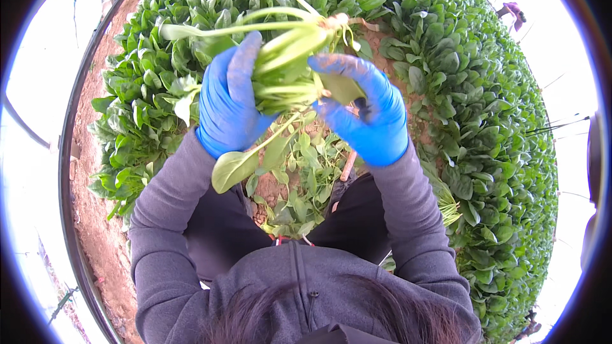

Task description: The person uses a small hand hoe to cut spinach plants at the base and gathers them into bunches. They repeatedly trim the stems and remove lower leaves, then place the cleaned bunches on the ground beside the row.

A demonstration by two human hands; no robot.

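My left hand (229, 98), in a soiled blue glove, is closed around a bunch of spinach plants (287, 64), leaves towards the palm and pale root ends to the right. One plant with long stalks splays out at the top, blurred. My right hand (370, 105), also gloved in blue, is at the root ends with thumb and forefinger apart. Between them shows an olive-green leaf (342, 87). Something dark sits against its curled fingers, too hidden to name. Below that hand a wooden handle (349, 166) sticks out; whether the hand grips it cannot be told.
Loose spinach leaves (306, 162) litter the soil between my knees. Dense standing spinach (483, 129) surrounds me ahead and to the right. Cut spinach (447, 203) with stems bundled together lies beside my right forearm. Bare soil (91, 229) and a dark curved edge (67, 153) run along the left.
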